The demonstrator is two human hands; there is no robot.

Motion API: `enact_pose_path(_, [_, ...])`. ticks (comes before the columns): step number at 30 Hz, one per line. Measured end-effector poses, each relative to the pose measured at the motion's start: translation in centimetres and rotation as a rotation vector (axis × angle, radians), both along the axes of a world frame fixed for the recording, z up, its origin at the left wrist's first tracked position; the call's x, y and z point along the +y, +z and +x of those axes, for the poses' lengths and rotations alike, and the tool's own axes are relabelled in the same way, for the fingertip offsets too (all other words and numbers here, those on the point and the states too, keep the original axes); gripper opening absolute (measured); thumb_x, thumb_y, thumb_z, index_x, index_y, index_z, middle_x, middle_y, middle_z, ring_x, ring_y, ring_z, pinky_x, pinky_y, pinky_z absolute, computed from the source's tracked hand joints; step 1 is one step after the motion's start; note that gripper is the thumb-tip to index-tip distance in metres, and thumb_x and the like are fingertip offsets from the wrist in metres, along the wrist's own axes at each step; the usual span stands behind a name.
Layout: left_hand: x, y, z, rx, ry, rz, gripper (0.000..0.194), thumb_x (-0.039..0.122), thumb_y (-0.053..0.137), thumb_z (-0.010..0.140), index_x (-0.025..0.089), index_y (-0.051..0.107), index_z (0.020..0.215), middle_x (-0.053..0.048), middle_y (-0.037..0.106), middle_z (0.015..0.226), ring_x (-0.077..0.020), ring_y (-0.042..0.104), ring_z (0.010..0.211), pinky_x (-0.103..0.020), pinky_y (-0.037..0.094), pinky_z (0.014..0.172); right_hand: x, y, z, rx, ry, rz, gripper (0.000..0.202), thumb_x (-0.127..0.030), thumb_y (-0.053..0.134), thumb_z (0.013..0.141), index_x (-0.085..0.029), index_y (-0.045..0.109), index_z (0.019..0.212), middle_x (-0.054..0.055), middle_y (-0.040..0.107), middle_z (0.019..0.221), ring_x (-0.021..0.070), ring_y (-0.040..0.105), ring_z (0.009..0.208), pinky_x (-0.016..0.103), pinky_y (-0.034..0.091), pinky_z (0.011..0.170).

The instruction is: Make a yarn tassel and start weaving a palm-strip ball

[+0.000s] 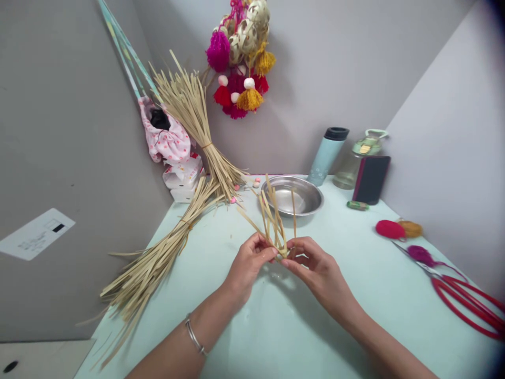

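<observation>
Between my two hands is a small piece of weaving made of pale straw strips (pixel 278 231), their loose ends sticking up and fanning out. My left hand (pixel 252 260) pinches the woven base from the left, thumb on the near side. From the right, my right hand (pixel 310 263) grips the same base with thumb and fingers, beside a strip that stands upright. The exact weave at the fingertips is too small to make out. Just behind the strips sits a round metal bowl (pixel 315 202) on the pale green table (pixel 252 342).
Two tied straw bundles, one lying (pixel 158 263) and one leaning (pixel 203 131), are at left. A tumbler (pixel 329 155), a clear bottle (pixel 346 171) and a phone (pixel 371 180) stand back right. Red-handled scissors (pixel 461 300) and yarn (pixel 390 229) lie right. Tasselled woven balls (pixel 246 39) hang behind.
</observation>
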State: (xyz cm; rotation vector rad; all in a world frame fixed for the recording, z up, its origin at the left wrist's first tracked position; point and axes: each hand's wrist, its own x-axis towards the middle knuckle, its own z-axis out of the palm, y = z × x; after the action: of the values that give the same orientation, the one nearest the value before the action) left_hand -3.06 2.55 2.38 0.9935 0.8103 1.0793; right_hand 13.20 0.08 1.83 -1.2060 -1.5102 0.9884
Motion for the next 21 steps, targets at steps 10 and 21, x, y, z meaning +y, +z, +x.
enact_pose_path(10, [-0.96, 0.12, 0.93, -0.065, 0.163, -0.067, 0.013, 0.015, 0.062, 0.072, 0.019, 0.052, 0.078, 0.002, 0.053, 0.077, -0.0114, 0.050, 0.075, -0.024, 0.039, 0.075, -0.49, 0.23, -0.34, -0.117, -0.025, 0.139, 0.014, -0.032, 0.064, 0.087, -0.026, 0.060, 0.100, 0.004, 0.053, 0.102, 0.0164, 0.059, 0.077, 0.034, 0.053, 0.072])
enact_pose_path(21, [-0.81, -0.12, 0.85, -0.103, 0.060, 0.016, 0.013, 0.019, 0.066, 0.077, 0.019, 0.053, 0.080, 0.001, 0.056, 0.080, -0.0115, 0.054, 0.078, -0.025, 0.043, 0.079, -0.07, 0.28, -0.18, -0.091, -0.100, 0.034, 0.016, -0.039, 0.061, 0.089, -0.023, 0.060, 0.088, 0.004, 0.053, 0.097, 0.0182, 0.059, 0.083, 0.033, 0.052, 0.070])
